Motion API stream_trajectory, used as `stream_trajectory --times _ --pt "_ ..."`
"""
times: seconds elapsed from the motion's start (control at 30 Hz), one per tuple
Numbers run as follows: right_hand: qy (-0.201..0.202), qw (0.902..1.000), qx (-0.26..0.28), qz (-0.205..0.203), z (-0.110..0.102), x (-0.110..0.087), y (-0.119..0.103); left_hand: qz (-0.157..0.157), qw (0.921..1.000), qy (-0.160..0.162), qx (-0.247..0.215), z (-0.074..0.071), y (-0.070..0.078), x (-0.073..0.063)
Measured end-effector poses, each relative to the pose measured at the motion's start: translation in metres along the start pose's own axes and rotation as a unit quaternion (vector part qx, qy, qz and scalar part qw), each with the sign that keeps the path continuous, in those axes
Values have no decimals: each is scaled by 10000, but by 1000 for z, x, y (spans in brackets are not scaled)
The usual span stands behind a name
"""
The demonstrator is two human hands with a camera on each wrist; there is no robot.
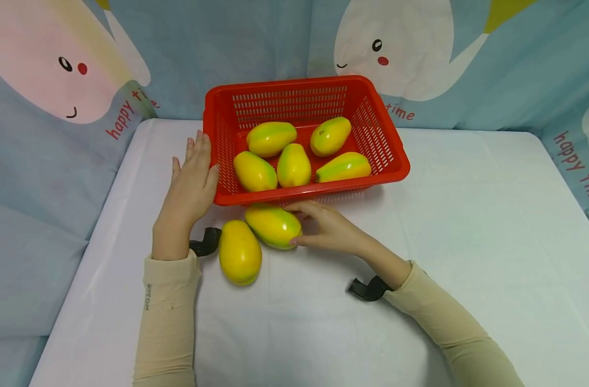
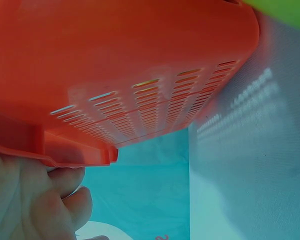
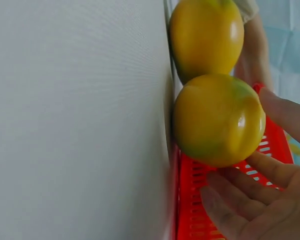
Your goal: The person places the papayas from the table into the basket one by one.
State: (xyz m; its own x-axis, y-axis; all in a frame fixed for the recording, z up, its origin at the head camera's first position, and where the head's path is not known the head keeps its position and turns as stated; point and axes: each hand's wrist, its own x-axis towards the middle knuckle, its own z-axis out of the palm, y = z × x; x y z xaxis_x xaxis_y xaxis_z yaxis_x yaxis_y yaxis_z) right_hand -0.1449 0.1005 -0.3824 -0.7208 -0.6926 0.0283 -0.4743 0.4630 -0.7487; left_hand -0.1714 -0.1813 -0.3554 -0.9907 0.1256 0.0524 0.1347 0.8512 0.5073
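A red plastic basket point(image 1: 294, 86) holds several yellow-green papayas, one of them a papaya point(image 1: 272, 138) at the back left. My left hand point(image 1: 190, 185) lies along its left rim with fingers straight; in the left wrist view the fingers point(image 2: 52, 200) are right at the rim. In front of the basket, my right hand point(image 1: 330, 228) holds the right end of a papaya point(image 1: 273, 226) between thumb and fingers. The right wrist view shows this papaya point(image 3: 217, 120) between the thumb above and the fingers below. Another papaya point(image 1: 240, 252) lies beside it, toward the left forearm.
The white table point(image 1: 468, 242) extends to the right and in front. Behind it hangs a blue printed cloth point(image 1: 246, 43), close to the basket's back. Black wrist mounts point(image 1: 369, 288) stick out inward from both wrists.
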Motion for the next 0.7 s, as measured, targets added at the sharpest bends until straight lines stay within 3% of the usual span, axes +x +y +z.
stream_trajectory --times 0.7 --pt "-127 9999 -93 -11 3 3 6 46 10000 4 -59 0 0 0"
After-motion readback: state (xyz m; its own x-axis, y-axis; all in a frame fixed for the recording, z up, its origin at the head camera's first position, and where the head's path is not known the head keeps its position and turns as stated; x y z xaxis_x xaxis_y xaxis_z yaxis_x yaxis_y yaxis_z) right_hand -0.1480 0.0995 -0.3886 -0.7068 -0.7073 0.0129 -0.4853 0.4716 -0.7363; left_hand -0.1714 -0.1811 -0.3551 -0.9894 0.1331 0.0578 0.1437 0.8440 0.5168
